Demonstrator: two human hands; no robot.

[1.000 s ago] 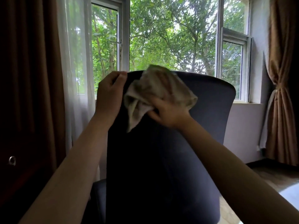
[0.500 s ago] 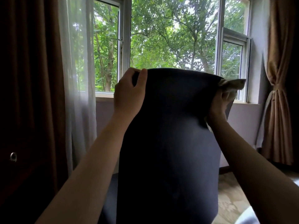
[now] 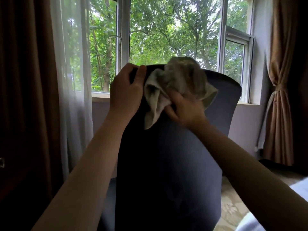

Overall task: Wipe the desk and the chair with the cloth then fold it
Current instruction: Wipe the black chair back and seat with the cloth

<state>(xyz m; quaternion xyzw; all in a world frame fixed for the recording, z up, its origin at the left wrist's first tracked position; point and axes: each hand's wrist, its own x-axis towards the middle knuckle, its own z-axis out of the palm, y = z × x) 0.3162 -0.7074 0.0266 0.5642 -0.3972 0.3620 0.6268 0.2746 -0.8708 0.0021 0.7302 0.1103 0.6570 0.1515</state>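
A dark blue chair (image 3: 166, 164) fills the middle of the head view, its backrest facing me. My left hand (image 3: 126, 90) grips the top left edge of the backrest, fingers curled over it. A crumpled beige cloth (image 3: 181, 79) lies bunched against the upper backrest, just right of that hand. My right hand (image 3: 185, 107) holds the cloth from below and presses it onto the chair's fabric. One corner of the cloth hangs down to the left of my right hand. The desk is not in view.
A wide window (image 3: 166, 39) with green trees behind it stands past the chair. A sheer white curtain (image 3: 73, 80) and a brown curtain (image 3: 28, 97) hang at the left. A tied brown curtain (image 3: 280, 97) hangs at the right. Pale patterned floor (image 3: 233, 210) shows at lower right.
My right hand has brought the cloth back from the backrest's right edge to its upper left part, next to my left hand. The chair has turned slightly.
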